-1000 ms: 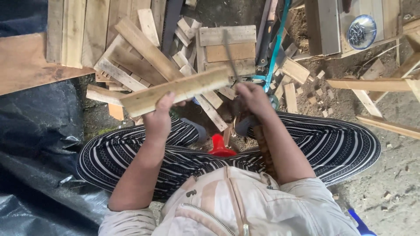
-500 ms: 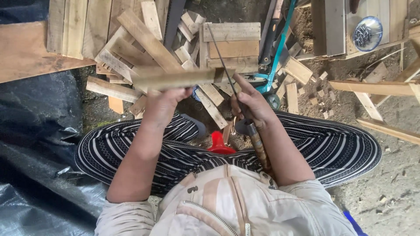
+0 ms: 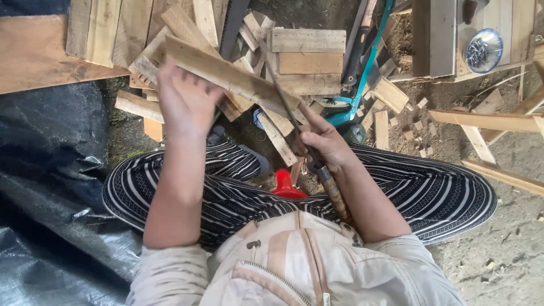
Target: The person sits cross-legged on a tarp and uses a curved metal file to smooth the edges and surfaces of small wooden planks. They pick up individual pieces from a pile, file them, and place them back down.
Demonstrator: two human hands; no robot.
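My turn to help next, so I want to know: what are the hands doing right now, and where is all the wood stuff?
Left hand: raised, gripping one end of a wooden slat, held slanting above the lap.
Right hand: closed on the handle of a long thin blade tool, whose blade lies across the slat.
Around: scrap wood pile ahead, a handsaw lying in it, a red object between the knees, a bowl of nails on the right.
Done: the slat is picked up.
Left: the slat looks whole, not split.
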